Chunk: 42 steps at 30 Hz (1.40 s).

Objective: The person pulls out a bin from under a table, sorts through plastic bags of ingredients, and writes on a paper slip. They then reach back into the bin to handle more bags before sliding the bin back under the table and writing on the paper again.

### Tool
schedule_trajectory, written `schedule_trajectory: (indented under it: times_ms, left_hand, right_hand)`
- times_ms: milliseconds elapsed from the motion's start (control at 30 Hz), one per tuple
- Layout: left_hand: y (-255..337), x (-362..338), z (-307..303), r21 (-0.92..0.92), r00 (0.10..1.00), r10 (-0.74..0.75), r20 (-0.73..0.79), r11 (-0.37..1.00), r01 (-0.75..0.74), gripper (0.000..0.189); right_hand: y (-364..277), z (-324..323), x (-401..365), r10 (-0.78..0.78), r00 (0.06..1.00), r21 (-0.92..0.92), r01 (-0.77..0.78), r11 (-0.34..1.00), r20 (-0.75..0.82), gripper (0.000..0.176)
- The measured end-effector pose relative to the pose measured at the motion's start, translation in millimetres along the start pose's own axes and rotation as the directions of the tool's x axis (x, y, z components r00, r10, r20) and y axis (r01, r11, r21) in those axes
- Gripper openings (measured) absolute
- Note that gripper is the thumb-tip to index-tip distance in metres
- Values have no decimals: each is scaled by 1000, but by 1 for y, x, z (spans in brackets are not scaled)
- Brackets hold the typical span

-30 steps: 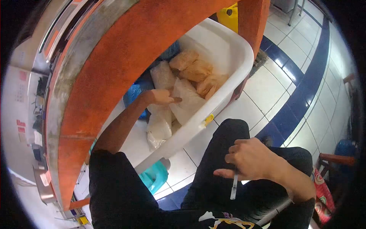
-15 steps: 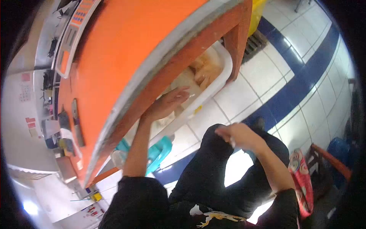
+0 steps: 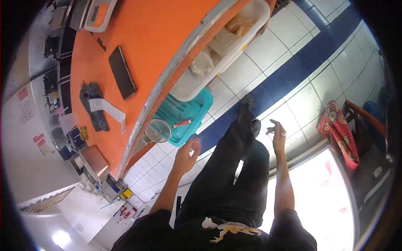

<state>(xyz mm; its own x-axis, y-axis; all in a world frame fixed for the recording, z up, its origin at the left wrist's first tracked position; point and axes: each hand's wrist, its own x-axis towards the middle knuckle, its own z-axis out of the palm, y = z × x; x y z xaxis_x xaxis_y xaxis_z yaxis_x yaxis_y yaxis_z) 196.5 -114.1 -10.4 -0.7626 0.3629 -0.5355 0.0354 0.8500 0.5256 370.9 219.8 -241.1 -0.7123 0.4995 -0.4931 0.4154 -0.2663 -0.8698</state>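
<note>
My left hand (image 3: 185, 158) hangs in the air in front of the shelf under the table, its fingers loosely bent and apart from the thumb, with nothing visible in it. Nearest to it is a teal plastic basket (image 3: 197, 111). A round strainer (image 3: 159, 131) and a small tool with a red and white handle (image 3: 182, 124) lie in or over that basket. My right hand (image 3: 279, 136) is out over the tiled floor beside my knee, fingers spread, holding nothing I can see. A white tub (image 3: 238, 52) above the basket holds plastic bags (image 3: 203, 63) with pale and orange contents.
The orange table (image 3: 146, 25) has a metal edge on my left. On it lie a dark phone-like slab (image 3: 122, 72), a paper slip (image 3: 108, 109) on dark cloth, and a scale (image 3: 99, 14). A red patterned cloth (image 3: 339, 134) hangs at the right, near a bright doorway or panel (image 3: 314, 201).
My left hand has come out from over the white tub, back toward my body. My right hand has moved forward from above my lap, and my legs have straightened; the view has shifted.
</note>
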Motion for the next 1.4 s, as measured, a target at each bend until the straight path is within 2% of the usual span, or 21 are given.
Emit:
schedule_trajectory:
  times_ms: [33, 100, 133, 200, 233, 300, 400, 433, 500, 600, 633, 733, 800, 867, 933, 967, 1133, 1267, 1300, 1367, 1400]
  left_hand:
    - [-38, -16, 6, 6, 1000, -7, -2, 1000, 7, 27]
    - [-113, -48, 16, -74, 916, -393, 86, 914, 399, 34]
    - [-142, -59, 16, -52, 906, -409, 108, 908, 416, 34]
    - [-187, -59, 22, -513, 747, -638, 185, 586, 627, 46]
    - [-204, -53, 19, -475, 722, -646, 249, 568, 672, 63]
    - [-243, -40, 19, -548, 705, -654, 274, 496, 674, 70]
    - [-332, -11, 29, -670, 684, -622, 382, 323, 668, 93]
    - [-356, 2, 35, -681, 620, -697, 361, 257, 686, 108]
    - [-402, 20, 46, -709, 524, -788, 323, 165, 686, 133]
    - [-467, 29, 67, -727, 447, -855, 264, 128, 674, 124]
    - [-493, 30, 71, -772, 466, -849, 249, 116, 625, 112]
    - [-533, 33, 75, -799, 580, -777, 246, 176, 575, 99]
    - [-542, 37, 75, -863, 573, -793, 206, 129, 489, 85]
    - [-546, 39, 75, -915, 562, -810, 168, 83, 394, 72]
    - [-553, 36, 73, -950, 755, -656, 7, 232, 211, 62]
    - [-558, 39, 73, -956, 775, -632, -7, 231, 180, 58]
    - [-550, 36, 66, -971, 788, -610, 83, 129, 202, 58]
    - [-593, 33, 66, -933, 744, -655, 132, 171, 316, 58]
    - [-624, 30, 80, -970, 735, -671, 103, 96, 223, 61]
    - [-661, 35, 90, -992, 723, -686, 81, 13, 123, 64]
    - [-674, 40, 90, -991, 784, -609, 122, -119, 61, 65]
  right_hand:
    - [8, 13, -12, 108, 994, 76, -107, 991, -2, 46]
    - [27, 41, -22, 171, 985, 100, -172, 980, 19, 45]
    - [38, 53, -31, 227, 974, 121, -228, 966, 21, 44]
    - [85, 88, -34, 6, 1000, 72, -6, 997, 11, 39]
    - [83, 103, -37, 127, 991, 122, -133, 984, 52, 37]
    - [85, 145, -35, 251, 964, 170, -263, 950, 86, 36]
    - [103, 218, 2, -93, 991, 49, 88, 995, 101, 34]
    - [103, 243, 23, -171, 980, 5, 171, 985, 100, 31]
    - [75, 281, 65, -39, 995, -150, 52, 987, 86, 32]
    - [92, 341, 124, -140, 983, -80, 131, 988, -121, 38]
    - [105, 362, 144, -117, 973, 83, 136, 987, -197, 41]
    - [80, 382, 151, 27, 986, 36, -21, 999, -164, 46]
    - [70, 389, 150, 27, 984, -92, -43, 995, -173, 48]
    - [66, 397, 151, -21, 979, -362, -55, 930, -203, 48]
    - [61, 407, 152, -46, 967, -385, -56, 921, -252, 42]
    - [61, 413, 149, -124, 941, -467, -40, 883, -315, 37]
    - [48, 419, 117, -277, 870, -577, -10, 817, -408, 28]
    - [38, 423, 121, -248, 786, -491, -79, 867, -566, 27]
    - [44, 423, 125, -250, 786, -495, -81, 865, -565, 27]
    - [62, 424, 142, 56, 748, -165, -218, 962, -662, 34]
    - [57, 422, 142, 48, 748, -172, -214, 961, -662, 34]
